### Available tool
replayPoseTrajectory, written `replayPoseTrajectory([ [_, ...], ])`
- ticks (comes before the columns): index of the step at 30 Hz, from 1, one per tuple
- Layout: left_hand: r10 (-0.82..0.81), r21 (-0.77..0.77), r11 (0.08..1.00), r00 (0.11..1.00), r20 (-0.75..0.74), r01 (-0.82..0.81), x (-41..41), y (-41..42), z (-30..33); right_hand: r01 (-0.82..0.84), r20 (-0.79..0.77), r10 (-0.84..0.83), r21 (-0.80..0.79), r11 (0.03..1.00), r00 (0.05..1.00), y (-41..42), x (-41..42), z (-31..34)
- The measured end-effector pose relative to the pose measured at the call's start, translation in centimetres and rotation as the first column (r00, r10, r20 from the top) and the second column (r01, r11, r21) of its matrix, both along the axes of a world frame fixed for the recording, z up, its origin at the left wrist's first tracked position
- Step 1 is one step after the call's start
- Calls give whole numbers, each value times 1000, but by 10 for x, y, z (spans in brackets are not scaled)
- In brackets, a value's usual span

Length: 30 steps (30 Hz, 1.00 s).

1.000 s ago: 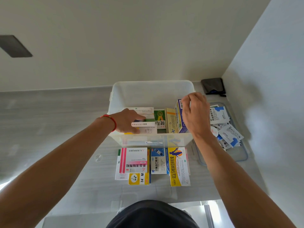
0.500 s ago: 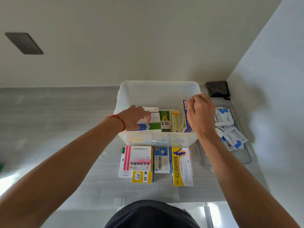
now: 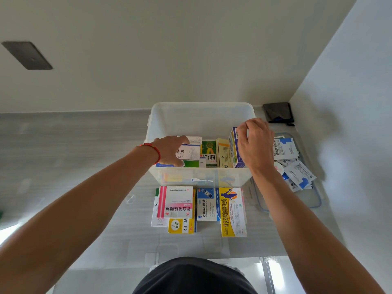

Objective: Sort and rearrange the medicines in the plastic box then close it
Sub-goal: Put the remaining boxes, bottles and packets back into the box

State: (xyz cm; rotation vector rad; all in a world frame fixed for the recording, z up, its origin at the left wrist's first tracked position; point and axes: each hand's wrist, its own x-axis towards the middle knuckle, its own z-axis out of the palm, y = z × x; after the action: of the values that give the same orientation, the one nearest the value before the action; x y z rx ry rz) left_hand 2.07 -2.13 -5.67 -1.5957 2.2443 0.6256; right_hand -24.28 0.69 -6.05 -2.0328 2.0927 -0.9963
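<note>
The right hand [image 3: 255, 145] was curled over the top of a purple-and-white carton [image 3: 235, 149], pinching it upright against the right wall of the clear plastic box [image 3: 201, 115]. The left hand [image 3: 169, 150], a red string at its wrist, rested with fingers bent on a white carton [image 3: 189, 151] at the left of the same row; whether it gripped or only steadied, I could not tell. Between them stood a green carton [image 3: 209, 152] and a cream one [image 3: 222, 152], a row only begun, I judged. Several boxes waited on the counter before the box, among them a pink-striped pack [image 3: 176, 201] and a yellow pack [image 3: 232, 212]. To the right, sachets [image 3: 297, 168] lay heaped on the lid [image 3: 314, 200], so closing looked some way off.
</note>
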Motion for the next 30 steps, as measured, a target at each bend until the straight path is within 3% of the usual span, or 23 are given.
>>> replayPoseTrajectory([
  [3, 30, 15, 999, 999, -43, -30, -2, 0, 3, -68, -91, 68, 3, 998, 994, 4, 4, 8],
  [5, -3, -30, 1000, 1000, -2, 3, -3, -2, 4, -333, -140, 343, 92, 938, 929, 10, 17, 13],
  [7, -47, -93, 994, 997, 53, 52, -2, -3, 6, -584, 11, 621, 351, 732, 784, 17, 44, 16],
  [8, -63, -117, 991, 996, 69, 71, -1, -4, 8, -637, 107, 676, 465, 614, 729, 19, 60, 19],
  [10, -77, -175, 981, 995, 66, 87, 3, -5, 12, -623, 205, 685, 645, 443, 699, 14, 88, 22],
  [13, -92, -277, 956, 995, 47, 101, 11, -7, 17, -515, 225, 678, 817, 260, 700, 1, 118, 22],
  [19, -59, -316, 948, 997, -56, 39, 24, -9, 14, -513, 341, 512, 823, 243, 789, -5, 138, 16],
  [23, -66, -344, 938, 995, -73, 37, 26, -8, 7, -459, 297, 555, 871, 176, 777, -8, 147, 21],
  [27, -84, -344, 937, 993, -79, 52, 28, -9, 5, -399, 223, 579, 895, 197, 785, -9, 147, 25],
  [30, -114, -337, 937, 993, -42, 93, 28, -9, 8, -480, 350, 487, 860, 171, 800, -6, 138, 30],
])
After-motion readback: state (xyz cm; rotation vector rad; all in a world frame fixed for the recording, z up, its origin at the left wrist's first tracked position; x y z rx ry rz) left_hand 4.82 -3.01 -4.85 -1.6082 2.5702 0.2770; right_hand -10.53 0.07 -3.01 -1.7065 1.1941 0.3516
